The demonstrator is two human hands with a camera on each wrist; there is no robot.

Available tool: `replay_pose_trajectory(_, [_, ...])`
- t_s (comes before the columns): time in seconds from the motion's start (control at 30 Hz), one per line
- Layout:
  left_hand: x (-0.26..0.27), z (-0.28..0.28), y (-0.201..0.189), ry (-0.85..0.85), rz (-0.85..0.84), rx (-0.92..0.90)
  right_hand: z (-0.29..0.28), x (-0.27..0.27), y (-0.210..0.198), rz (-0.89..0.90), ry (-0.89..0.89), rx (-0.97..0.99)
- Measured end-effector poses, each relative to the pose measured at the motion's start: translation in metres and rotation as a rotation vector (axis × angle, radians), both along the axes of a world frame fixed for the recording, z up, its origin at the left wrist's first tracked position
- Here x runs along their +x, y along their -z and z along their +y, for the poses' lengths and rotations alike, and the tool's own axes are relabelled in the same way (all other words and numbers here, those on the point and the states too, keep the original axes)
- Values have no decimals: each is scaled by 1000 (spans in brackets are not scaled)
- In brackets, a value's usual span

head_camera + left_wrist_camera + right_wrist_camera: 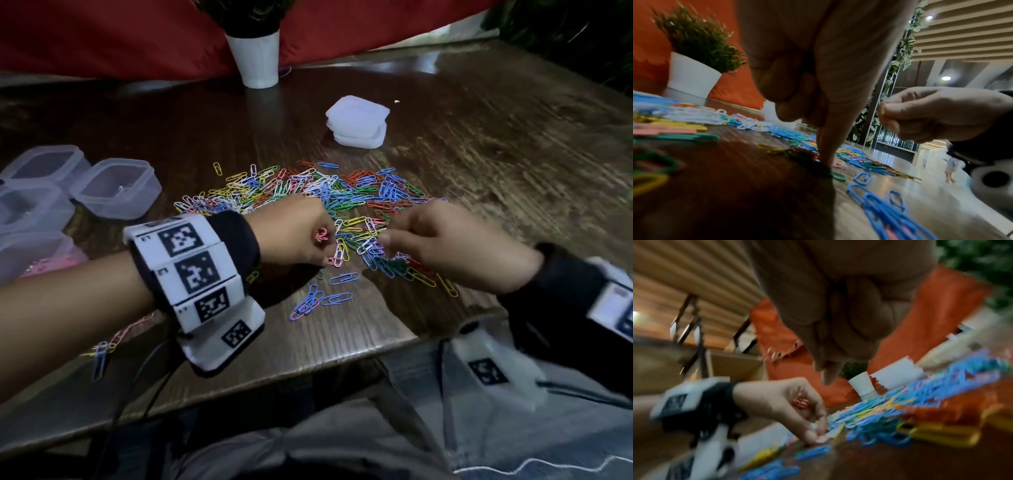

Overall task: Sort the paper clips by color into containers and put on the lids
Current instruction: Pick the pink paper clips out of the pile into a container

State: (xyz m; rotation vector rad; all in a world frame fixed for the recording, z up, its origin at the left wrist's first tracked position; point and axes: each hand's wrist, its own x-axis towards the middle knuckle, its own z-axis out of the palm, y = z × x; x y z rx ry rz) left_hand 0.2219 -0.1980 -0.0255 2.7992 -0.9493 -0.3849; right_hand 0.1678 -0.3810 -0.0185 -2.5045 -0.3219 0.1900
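A heap of mixed coloured paper clips (342,202) lies mid-table. My left hand (301,233) is curled round a small bunch of pink paper clips (321,234), also seen as pink paper clips (800,402) in the right wrist view. Its index fingertip (824,155) presses down at the heap's near edge, by a pink clip (334,262). My right hand (445,246) hovers over the heap's right side with curled fingers (900,113); whether they pinch a clip is hidden by blur. Several clear containers (118,186) stand at the left, one containing pink clips (51,265).
A stack of white lids (358,121) sits beyond the heap. A white plant pot (257,56) stands at the table's far edge against red cloth. Loose blue clips (308,303) lie near the front edge, more (102,349) under my left forearm.
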Motion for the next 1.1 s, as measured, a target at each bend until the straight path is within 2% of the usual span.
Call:
replay_pose_trajectory(0.07, [-2, 4, 0, -5, 16, -32, 5, 10, -6, -33, -80, -228])
replay_pose_trajectory(0.2, [-3, 24, -11, -67, 130, -168, 29, 20, -5, -25, -333, -406])
replay_pose_trajectory(0.27, [-4, 39, -20, -131, 178, -245, 33, 21, -3, -7, -365, -510])
replay_pose_trajectory(0.37, [-9, 56, -25, -343, 248, -397, 31, 27, -5, -30, -325, -495])
replay_pose_trajectory(0.43, [-13, 59, -24, -547, 450, -586, 33, 32, -5, -59, -263, -413])
replay_pose_trajectory(0.5, [-18, 58, -23, -673, 608, -747, 43, 37, -2, -69, -245, -394])
replay_pose_trajectory(0.63, [-31, 58, -21, -722, 852, -1095, 66, 45, 6, -28, -247, -465])
replay_pose_trajectory(0.73, [-41, 60, -19, -722, 1003, -1275, 72, 56, 11, 73, -251, -467])
replay_pose_trajectory(0.87, [-53, 61, -15, -670, 1093, -1498, 62, 62, 4, 218, -213, -312])
replay_pose_trajectory(1.1, [-60, 45, 12, -682, 1113, -1763, 46, 59, -5, 664, 31, 443])
